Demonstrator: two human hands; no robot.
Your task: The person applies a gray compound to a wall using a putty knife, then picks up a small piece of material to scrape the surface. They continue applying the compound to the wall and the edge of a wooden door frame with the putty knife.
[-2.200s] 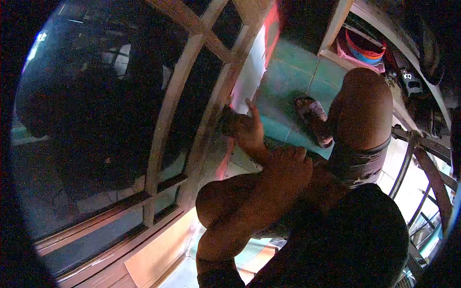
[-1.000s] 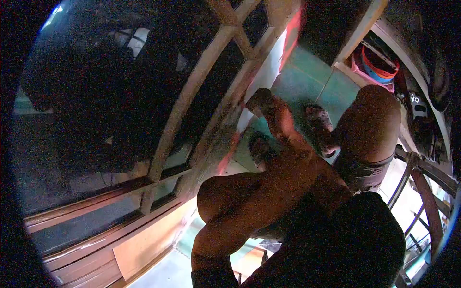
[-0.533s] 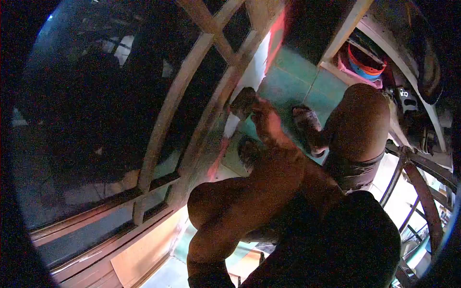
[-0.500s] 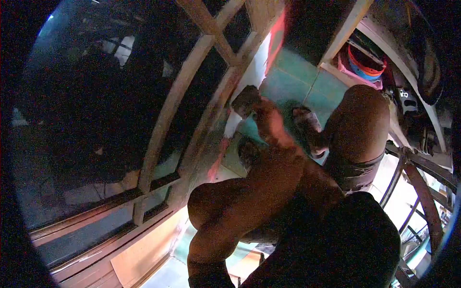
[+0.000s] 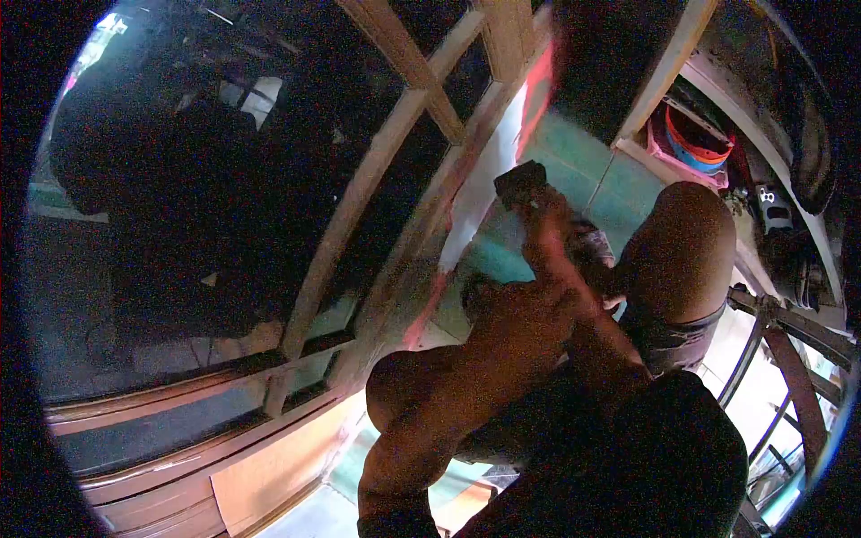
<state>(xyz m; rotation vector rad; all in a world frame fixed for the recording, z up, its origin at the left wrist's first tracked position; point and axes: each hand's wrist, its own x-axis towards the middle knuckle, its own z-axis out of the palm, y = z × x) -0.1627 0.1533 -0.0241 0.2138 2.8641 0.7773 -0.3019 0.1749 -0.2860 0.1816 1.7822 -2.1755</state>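
Note:
My right hand (image 5: 549, 224) reaches toward the lower edge of the wooden frame (image 5: 404, 206), with its fingers closed round a small dark block (image 5: 520, 185). The block is close to the pale and red strip (image 5: 487, 170) beside the frame; whether it touches the strip is unclear. My left forearm (image 5: 484, 359) comes in from the lower left and meets the right forearm. My left hand (image 5: 567, 291) is dark and blurred near that crossing, and its fingers cannot be made out.
My bent knee (image 5: 686, 247) and a foot (image 5: 592, 244) are on the right, above the green tiled floor (image 5: 574, 152). Red and blue round items (image 5: 698, 148) sit in a pink container at the upper right. Metal bars (image 5: 794, 386) stand at the lower right.
The dark block and the hand on it have moved right in the view, nearer the foot. The whole view has also shifted slightly.

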